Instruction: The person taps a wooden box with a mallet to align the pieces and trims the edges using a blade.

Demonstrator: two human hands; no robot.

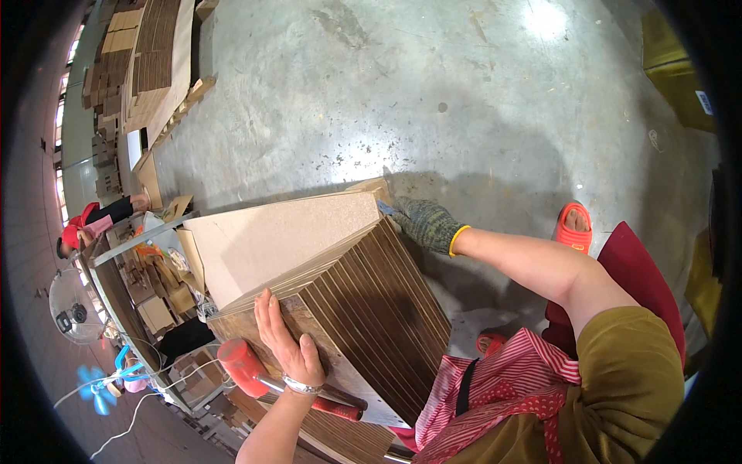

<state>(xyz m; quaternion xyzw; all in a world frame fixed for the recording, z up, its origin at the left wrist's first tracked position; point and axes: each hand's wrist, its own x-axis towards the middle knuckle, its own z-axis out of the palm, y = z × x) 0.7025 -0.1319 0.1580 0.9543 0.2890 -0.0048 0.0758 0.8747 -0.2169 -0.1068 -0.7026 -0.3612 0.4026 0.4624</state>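
Observation:
My bare left hand (287, 348), with a bracelet at the wrist, lies with fingers stretched on the brown face of a thick stack of boards (379, 309). Just below it rests a red-headed mallet (242, 366) with a dark and red handle. My right hand (427, 226) wears a dark knitted glove with a yellow cuff. Its fingers are closed at the far right corner of the stack, and a small blue thing (385, 208) shows at their tips, too hidden to name. A large pale board face (270, 243) spreads along the stack's far side.
Grey concrete floor (433, 100) stretches beyond the stack. Tall piles of boards (154, 62) stand at far left, where a person in red (77, 232) bends. A floor fan (75, 313), a blue fan (96, 389) and cables are at left. Olive-coloured boxes (680, 77) stand far right.

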